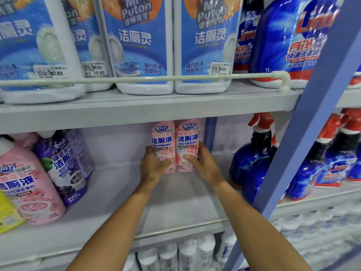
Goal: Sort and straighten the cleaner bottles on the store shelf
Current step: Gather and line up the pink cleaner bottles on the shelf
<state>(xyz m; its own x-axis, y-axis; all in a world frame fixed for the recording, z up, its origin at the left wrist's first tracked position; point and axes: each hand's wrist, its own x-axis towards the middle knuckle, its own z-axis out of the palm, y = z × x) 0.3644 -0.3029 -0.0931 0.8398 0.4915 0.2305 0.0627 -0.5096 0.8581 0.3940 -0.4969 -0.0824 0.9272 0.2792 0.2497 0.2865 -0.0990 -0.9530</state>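
Two pink toilet-cleaner bottles stand upright side by side deep on the middle shelf (121, 194). My left hand (151, 166) grips the left pink bottle (163, 141) around its lower half. My right hand (204, 163) grips the right pink bottle (187, 139) the same way. The two bottles touch each other, labels facing me. At the left front of the same shelf stand a larger-looking pink bottle (29, 184) and a purple bottle (66, 165), both leaning slightly.
Blue spray bottles with red triggers (252, 163) stand to the right, partly behind a blue shelf upright (304, 122). White-and-blue toilet-cleaner jugs (140, 45) fill the upper shelf behind a white rail (136, 79). A yellow bottle (7, 214) is at the far left. White bottles (185, 253) sit below.
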